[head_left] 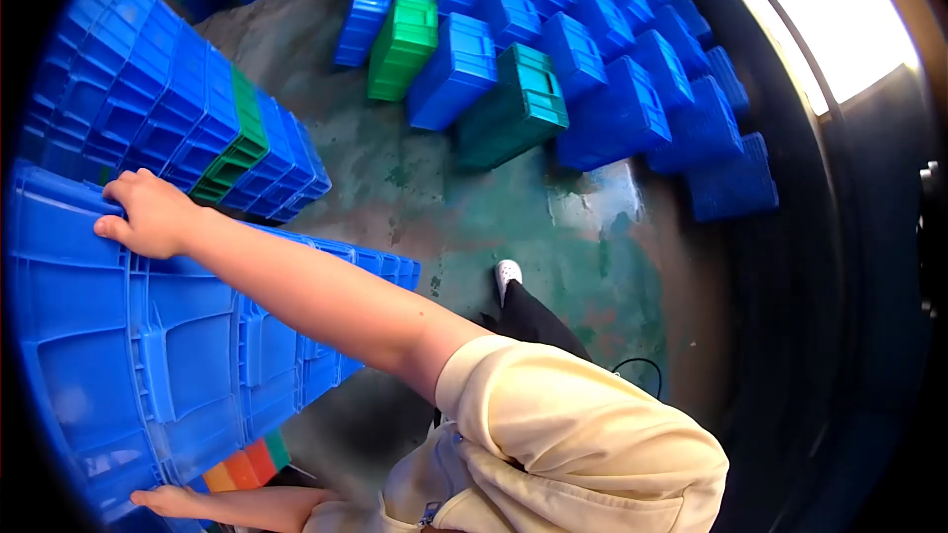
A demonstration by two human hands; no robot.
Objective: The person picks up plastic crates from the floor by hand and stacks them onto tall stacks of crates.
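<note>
Head view: the person stands over a tall stack of blue plastic crates [148, 355] and holds its top crate from two sides. The stack occupies the left of the view, just beside a second nested column of blue crates with one green crate [237, 143] in it.

To handle this crate well, I judge that both hands should stay level on opposite edges, so that it does not tilt against the one below (the bare floor [464, 207] alongside looks wet, so footing matters too).

One hand [148, 215] rests on the far rim of the top crate, fingers curled over the edge in a loose grip. The other hand [173, 501] lies against the near lower side of the stack, fingers extended and flat; which is left and which right cannot be told reliably from this angle.

Further off, many blue and green crates [553, 69] lie tipped in rows.
</note>
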